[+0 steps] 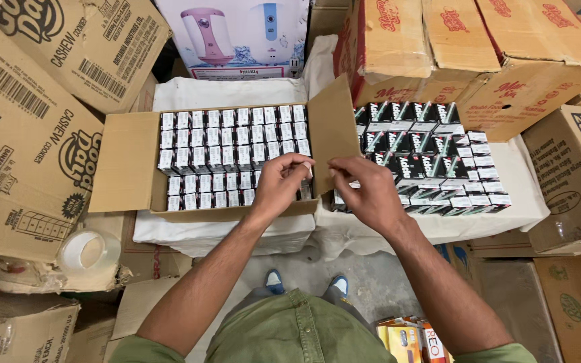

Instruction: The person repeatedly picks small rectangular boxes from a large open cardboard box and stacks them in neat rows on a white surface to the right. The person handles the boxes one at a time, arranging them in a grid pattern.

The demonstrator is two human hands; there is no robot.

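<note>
My left hand (278,183) and my right hand (369,190) meet over the right end of an open brown carton (128,168). The fingertips of both hands pinch one small white-ended packet (309,167), which they largely hide. The carton holds tight rows of several small packets (231,144) standing on end, white tops up. To the right of the carton's raised flap (334,131) lies a stack of several small black-and-white boxes (432,158) on a white cloth-covered surface (526,195).
Large cardboard cartons crowd the left side (28,134) and the back right (479,54). A roll of clear tape (89,252) rests at the left. A white appliance box (237,33) stands behind. Colourful packets (408,339) lie by my feet (304,282).
</note>
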